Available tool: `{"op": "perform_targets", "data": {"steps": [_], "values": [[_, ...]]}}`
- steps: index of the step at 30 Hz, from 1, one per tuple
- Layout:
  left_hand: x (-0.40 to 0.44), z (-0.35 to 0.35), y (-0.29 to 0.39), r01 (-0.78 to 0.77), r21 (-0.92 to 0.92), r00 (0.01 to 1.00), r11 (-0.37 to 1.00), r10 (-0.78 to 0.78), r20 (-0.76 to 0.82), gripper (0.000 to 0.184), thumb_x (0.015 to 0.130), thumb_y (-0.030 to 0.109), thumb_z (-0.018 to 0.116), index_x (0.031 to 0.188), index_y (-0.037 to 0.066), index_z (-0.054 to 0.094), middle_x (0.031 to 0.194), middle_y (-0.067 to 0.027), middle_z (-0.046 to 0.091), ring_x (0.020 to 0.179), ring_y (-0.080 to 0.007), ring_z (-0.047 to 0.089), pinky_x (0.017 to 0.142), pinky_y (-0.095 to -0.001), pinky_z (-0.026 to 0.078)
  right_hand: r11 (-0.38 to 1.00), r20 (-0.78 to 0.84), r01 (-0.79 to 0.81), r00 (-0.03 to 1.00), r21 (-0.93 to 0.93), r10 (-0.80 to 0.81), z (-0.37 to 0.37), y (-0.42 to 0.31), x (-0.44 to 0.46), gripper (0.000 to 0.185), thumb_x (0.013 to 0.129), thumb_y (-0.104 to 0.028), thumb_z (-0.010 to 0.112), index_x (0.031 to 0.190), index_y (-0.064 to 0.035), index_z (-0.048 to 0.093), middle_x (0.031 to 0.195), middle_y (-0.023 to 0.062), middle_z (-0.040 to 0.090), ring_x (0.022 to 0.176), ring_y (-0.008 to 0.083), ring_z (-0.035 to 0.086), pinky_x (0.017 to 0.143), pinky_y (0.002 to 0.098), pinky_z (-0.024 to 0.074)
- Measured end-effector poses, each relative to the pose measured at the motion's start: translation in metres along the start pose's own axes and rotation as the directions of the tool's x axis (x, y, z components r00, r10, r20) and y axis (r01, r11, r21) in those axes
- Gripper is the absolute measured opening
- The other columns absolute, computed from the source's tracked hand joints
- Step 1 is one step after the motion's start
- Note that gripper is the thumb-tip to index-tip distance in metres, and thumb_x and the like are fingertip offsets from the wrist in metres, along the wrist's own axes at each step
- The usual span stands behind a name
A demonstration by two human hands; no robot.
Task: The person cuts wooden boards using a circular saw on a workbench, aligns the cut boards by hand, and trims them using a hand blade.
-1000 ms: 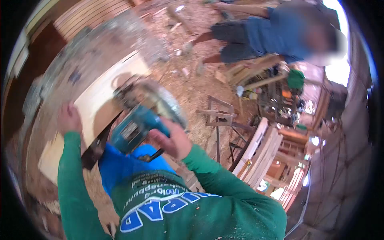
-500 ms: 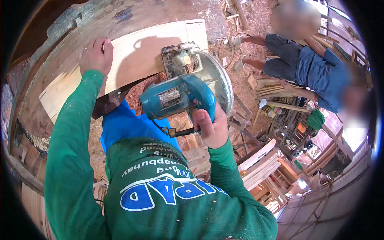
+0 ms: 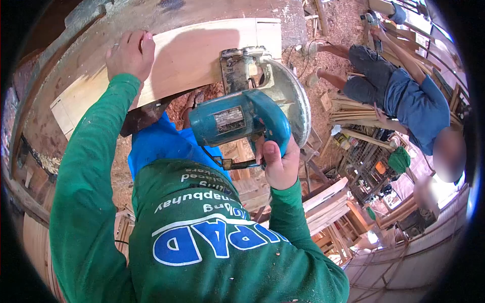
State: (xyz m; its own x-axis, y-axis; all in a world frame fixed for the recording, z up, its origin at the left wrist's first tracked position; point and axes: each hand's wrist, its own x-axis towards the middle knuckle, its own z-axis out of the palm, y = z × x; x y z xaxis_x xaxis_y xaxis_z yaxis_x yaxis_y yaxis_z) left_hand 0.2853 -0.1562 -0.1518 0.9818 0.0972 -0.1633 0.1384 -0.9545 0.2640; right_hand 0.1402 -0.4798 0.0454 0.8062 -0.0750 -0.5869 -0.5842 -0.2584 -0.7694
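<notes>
Head view: right hand (image 3: pixel 284 164) has its grip wrapped round the circular saw's (image 3: pixel 222 118) handle, cord (image 3: pixel 247 164) right beside it, best kept off the blade. Base plate (image 3: pixel 233 70) overlaps the board (image 3: pixel 197 55) on the table (image 3: pixel 126 22); it wants to sit flat. Left hand (image 3: pixel 130 58) lies on that board, clamping or just pressing, can't tell. Farther off, a co-worker (image 3: pixel 414 96) by stacked strips (image 3: pixel 353 108).

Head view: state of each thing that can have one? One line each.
Board: lying on the workbench, lines marked near both ends.
Circular saw: held at the board's near edge; running or not, can't tell.
Blade guard: fitted on the saw.
Left grip: resting on the board.
Right grip: closed on the saw's handle.
Cord: plugged in or not, can't tell.
</notes>
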Motion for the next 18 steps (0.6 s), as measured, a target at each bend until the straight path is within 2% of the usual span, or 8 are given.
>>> {"op": "perform_targets", "data": {"steps": [3, 4, 6, 7, 9, 12, 14, 18], "values": [[0.000, 0.000, -0.001, -0.004, -0.010, 1.000, 1.000, 0.004, -0.001, 0.039, 0.104, 0.044, 0.046, 0.117, 0.016, 0.069, 0.119, -0.0118, 0.069, 0.114, -0.0363, 0.065, 0.097, -0.0528, 0.045, 0.999, 0.006, -0.033, 0.999, -0.025, 0.033, -0.004, 0.001, -0.001, 0.049, 0.101, -0.030, 0.068, 0.136, 0.0021, 0.059, 0.105, 0.0106, 0.071, 0.092, 0.0179, 0.063, 0.086, 0.0333, 0.0512], [0.000, -0.001, -0.001, -0.008, -0.017, 1.000, 1.000, 0.008, -0.003, 0.039, 0.104, 0.044, 0.046, 0.117, 0.016, 0.069, 0.119, -0.0115, 0.069, 0.113, -0.0362, 0.065, 0.097, -0.0528, 0.045, 1.000, -0.011, 0.009, 1.000, -0.028, -0.009, -0.002, 0.003, 0.000, 0.048, 0.100, -0.030, 0.068, 0.136, 0.0020, 0.060, 0.103, 0.0099, 0.071, 0.090, 0.0174, 0.063, 0.084, 0.0329, 0.0513], [0.000, -0.001, -0.001, -0.017, -0.029, 1.000, 0.999, 0.016, -0.008, 0.038, 0.104, 0.044, 0.046, 0.116, 0.017, 0.069, 0.119, -0.0109, 0.070, 0.113, -0.0359, 0.065, 0.097, -0.0527, 0.045, 0.997, -0.027, 0.065, 0.997, -0.045, -0.066, 0.001, 0.003, 0.002, 0.055, 0.101, -0.038, 0.066, 0.136, 0.0034, 0.058, 0.092, 0.0069, 0.066, 0.078, 0.0144, 0.059, 0.073, 0.0299, 0.0476], [0.000, -0.001, -0.001, -0.012, -0.022, 1.000, 1.000, 0.012, -0.010, 0.038, 0.103, 0.044, 0.046, 0.116, 0.017, 0.069, 0.119, -0.0105, 0.070, 0.113, -0.0356, 0.065, 0.097, -0.0526, 0.045, 0.995, -0.025, 0.079, 0.996, -0.057, -0.080, 0.004, 0.001, 0.002, 0.062, 0.102, -0.045, 0.064, 0.137, 0.0050, 0.056, 0.082, 0.0046, 0.062, 0.068, 0.0120, 0.055, 0.063, 0.0274, 0.0438], [-0.001, 0.001, -0.001, -0.003, -0.008, 1.000, 1.000, 0.003, -0.012, 0.037, 0.103, 0.044, 0.046, 0.115, 0.017, 0.068, 0.118, -0.0096, 0.070, 0.112, -0.0351, 0.065, 0.096, -0.0522, 0.045, 0.993, -0.021, 0.091, 0.995, -0.073, -0.093, 0.005, 0.002, 0.002, 0.068, 0.102, -0.052, 0.063, 0.136, 0.0067, 0.054, 0.073, 0.0025, 0.059, 0.059, 0.0097, 0.052, 0.054, 0.0250, 0.0403], [-0.001, 0.003, -0.003, -0.007, -0.008, 1.000, 1.000, 0.007, 0.000, 0.036, 0.103, 0.044, 0.047, 0.115, 0.017, 0.068, 0.116, -0.0088, 0.070, 0.111, -0.0341, 0.065, 0.096, -0.0519, 0.045, 0.998, -0.029, 0.045, 0.999, -0.040, -0.046, 0.003, 0.002, 0.001, 0.064, 0.101, -0.048, 0.066, 0.131, 0.0071, 0.055, 0.074, 0.0034, 0.060, 0.059, 0.0103, 0.053, 0.054, 0.0250, 0.0409], [0.000, 0.003, -0.003, -0.018, -0.020, 1.000, 1.000, 0.017, -0.013, 0.036, 0.103, 0.044, 0.047, 0.114, 0.017, 0.068, 0.116, -0.0085, 0.070, 0.111, -0.0336, 0.065, 0.096, -0.0518, 0.044, 0.998, -0.035, -0.047, 0.998, 0.037, 0.048, 0.006, -0.008, 0.000, 0.061, 0.100, -0.046, 0.067, 0.128, 0.0072, 0.056, 0.074, 0.0041, 0.060, 0.059, 0.0108, 0.054, 0.054, 0.0249, 0.0410], [-0.001, -0.001, -0.001, 0.000, -0.010, 1.000, 1.000, 0.000, 0.007, 0.036, 0.103, 0.044, 0.048, 0.114, 0.017, 0.068, 0.116, -0.0082, 0.070, 0.112, -0.0330, 0.065, 0.096, -0.0520, 0.044, 0.999, -0.031, -0.033, 0.999, 0.006, 0.034, 0.004, -0.007, 0.002, 0.060, 0.099, -0.044, 0.068, 0.128, 0.0075, 0.055, 0.073, 0.0048, 0.061, 0.058, 0.0112, 0.053, 0.054, 0.0246, 0.0406]]}}
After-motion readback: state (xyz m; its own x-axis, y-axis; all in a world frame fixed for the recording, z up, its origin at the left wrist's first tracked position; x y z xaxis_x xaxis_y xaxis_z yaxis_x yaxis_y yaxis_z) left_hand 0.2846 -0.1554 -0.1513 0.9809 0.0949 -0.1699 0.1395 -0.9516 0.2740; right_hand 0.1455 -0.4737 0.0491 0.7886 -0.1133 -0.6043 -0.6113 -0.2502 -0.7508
